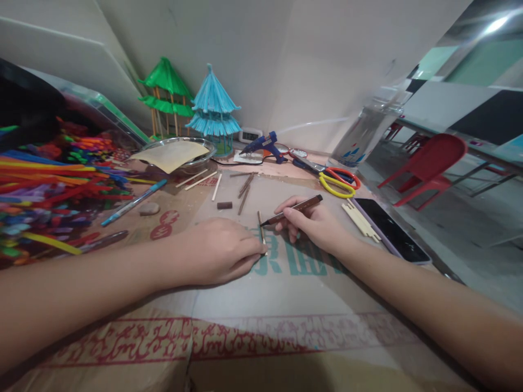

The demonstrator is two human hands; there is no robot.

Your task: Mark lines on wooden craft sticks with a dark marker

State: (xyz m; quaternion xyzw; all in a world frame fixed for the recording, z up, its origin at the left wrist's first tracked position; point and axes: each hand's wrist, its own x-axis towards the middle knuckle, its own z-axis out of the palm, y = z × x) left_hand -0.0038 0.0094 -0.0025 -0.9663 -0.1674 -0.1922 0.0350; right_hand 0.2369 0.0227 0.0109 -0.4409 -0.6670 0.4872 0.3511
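My right hand [304, 220] grips a brown marker [300, 208], its dark tip touching a thin wooden stick [262, 226]. The stick is mostly brown, with pale wood showing toward its near end. At that near end, the fingertips of my left hand [220, 247] pinch the stick against the covered table. A brown marker cap [224, 205] lies just beyond my left hand. Several brown sticks [245, 188] are scattered past it, beside a few plain pale sticks [200, 179].
Pipe cleaners [49, 190] heap up at left, near a blue pen [134, 202]. At the back stand green [165, 98] and blue [214, 109] model pavilions, a metal bowl [208, 146] and a glue gun [263, 144]. Scissors [337, 182], pale sticks [360, 220] and a phone [390, 231] lie right.
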